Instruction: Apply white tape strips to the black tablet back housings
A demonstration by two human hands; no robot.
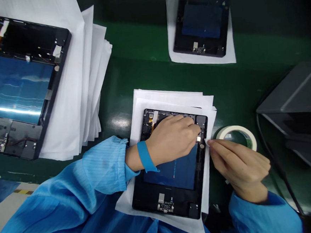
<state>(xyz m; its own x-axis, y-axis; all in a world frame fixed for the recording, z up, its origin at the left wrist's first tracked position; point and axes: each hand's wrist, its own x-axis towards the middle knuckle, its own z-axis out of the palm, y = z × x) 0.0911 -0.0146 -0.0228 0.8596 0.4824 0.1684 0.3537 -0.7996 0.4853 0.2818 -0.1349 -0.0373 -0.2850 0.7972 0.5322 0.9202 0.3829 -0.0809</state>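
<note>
Tablet (168,181) edge — right fingers (223,150) pinching white scrap (206,141) between it and tape (250,137), left fingers (191,130) curled, hold unclear

No txt., no. or brand can be read here. On the small circuit bd. (165,207) of the center tablet (139,195), any print is too tiny to read; same w/ the tape roll (248,135). At L edge, the floor (3,219) bears a yellow/blk. striped marking (23,192).
</note>
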